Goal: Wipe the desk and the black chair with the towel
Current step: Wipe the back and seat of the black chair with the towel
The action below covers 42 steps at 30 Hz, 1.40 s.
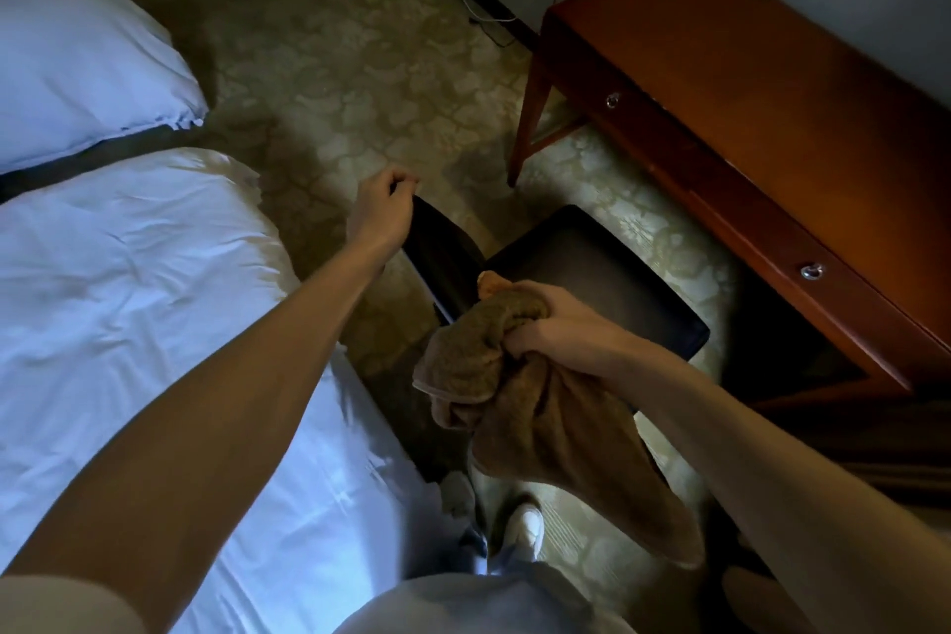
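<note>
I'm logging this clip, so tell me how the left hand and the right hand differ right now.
The left hand grips the top of the back of the chair; the right hand grips the bunched towel. The left hand is stretched farther out, while the right hand is nearer, over the chair seat. Both have fingers curled round what they hold.

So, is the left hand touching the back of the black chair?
Touching. The head view shows the left hand with fingers curled over the top corner of the back of the black chair.
</note>
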Motion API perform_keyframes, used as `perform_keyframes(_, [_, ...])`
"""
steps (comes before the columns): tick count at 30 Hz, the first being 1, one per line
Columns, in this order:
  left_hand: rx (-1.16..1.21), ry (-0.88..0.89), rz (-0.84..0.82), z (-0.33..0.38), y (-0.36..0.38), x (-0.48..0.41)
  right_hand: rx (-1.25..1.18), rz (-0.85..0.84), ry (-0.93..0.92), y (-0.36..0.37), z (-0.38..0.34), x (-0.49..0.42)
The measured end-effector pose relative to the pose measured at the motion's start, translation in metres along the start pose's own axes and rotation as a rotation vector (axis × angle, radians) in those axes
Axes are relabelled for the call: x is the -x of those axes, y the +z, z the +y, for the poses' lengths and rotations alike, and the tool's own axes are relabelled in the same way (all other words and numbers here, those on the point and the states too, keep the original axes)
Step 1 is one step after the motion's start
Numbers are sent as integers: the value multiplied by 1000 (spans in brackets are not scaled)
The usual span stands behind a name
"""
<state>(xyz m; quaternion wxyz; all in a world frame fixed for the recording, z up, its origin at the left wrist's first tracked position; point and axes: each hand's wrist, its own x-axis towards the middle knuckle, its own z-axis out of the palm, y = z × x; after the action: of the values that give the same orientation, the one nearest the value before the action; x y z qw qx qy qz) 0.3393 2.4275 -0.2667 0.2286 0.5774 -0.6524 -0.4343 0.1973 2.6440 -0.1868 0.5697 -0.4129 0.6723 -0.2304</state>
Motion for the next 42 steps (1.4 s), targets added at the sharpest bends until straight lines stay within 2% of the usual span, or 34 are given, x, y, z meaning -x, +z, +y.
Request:
perform_keyframes(3, [-2,-35,37,2,3,24,-67,22,-10,7,-13,-12])
perform_keyframes(8, [20,-59,59,-11,0,83,-59,-124,100,-12,-31,-32])
perform_keyframes(10, [3,-64,121,-15,3,105,33,-168,99,-17,-28,-28])
perform_keyframes(12, [-13,-96,252,-20,4,119,147,-200,75,-16,-21,-19])
perform_keyframes(15, [-32,-134,383,-27,4,130,151,-142,23,-6,-9,-11])
perform_keyframes(18, [-41,-133,376,-29,16,138,-9,-93,-33,4,-4,-11])
perform_keyframes(21, [8,-115,307,-35,29,143,-101,-142,1,0,-1,-14])
perform_keyframes(26, [180,-78,80,-38,29,135,-177,-137,66,-29,4,-26])
perform_keyframes(29, [62,84,-12,-46,23,117,-264,-49,83,-41,2,-53])
perform_keyframes(32, [105,67,-180,-40,8,91,-352,64,121,-51,-5,-88])
perform_keyframes(40, [150,238,-488,-30,-13,-15,-442,277,193,-82,-36,-197])
perform_keyframes(42, [150,189,-552,-35,-15,-37,-473,348,216,-86,-45,-216])
